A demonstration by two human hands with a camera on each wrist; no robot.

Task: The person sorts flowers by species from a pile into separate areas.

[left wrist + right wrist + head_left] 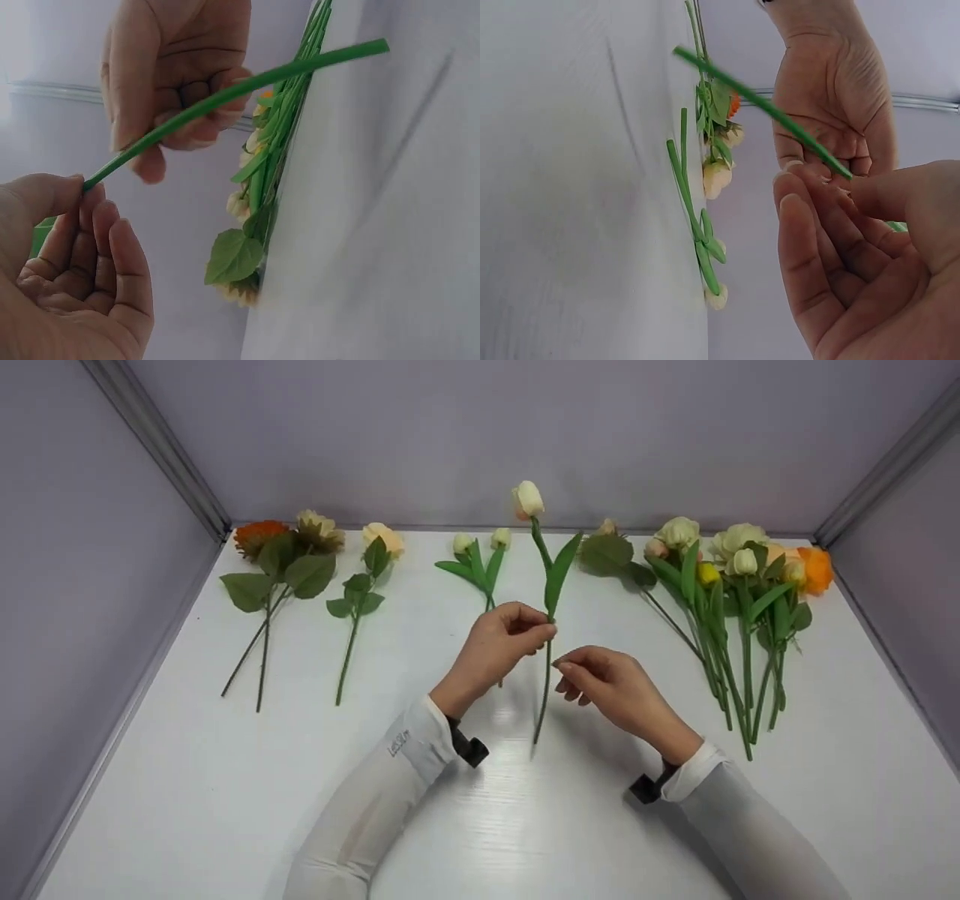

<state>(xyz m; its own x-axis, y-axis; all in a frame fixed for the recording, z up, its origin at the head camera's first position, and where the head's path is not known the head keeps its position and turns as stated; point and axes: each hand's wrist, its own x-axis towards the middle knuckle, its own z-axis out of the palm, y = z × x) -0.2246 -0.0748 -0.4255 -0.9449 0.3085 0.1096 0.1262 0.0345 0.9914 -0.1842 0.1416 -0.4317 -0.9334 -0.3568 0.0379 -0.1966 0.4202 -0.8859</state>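
A white tulip point(528, 499) with green leaves stands nearly upright above the table. My left hand point(495, 649) pinches its stem point(225, 94) between thumb and fingers, just below the leaves. The lower stem hangs free, its cut end pointing toward me. My right hand point(619, 686) hovers just right of the stem, fingers loosely bent and thumb near the fingertips. It looks slightly apart from the stem in the head view; in the right wrist view its thumb overlaps the stem, so contact is hard to judge. Two small white tulips point(480, 556) lie behind my left hand.
On the left lie an orange flower point(260, 536), a cream flower point(318, 529) and a pale yellow rose point(384, 540). Several mixed flowers point(739, 544) lie bunched at the right, stems toward me. Grey walls point(480, 442) enclose the white table point(225, 795).
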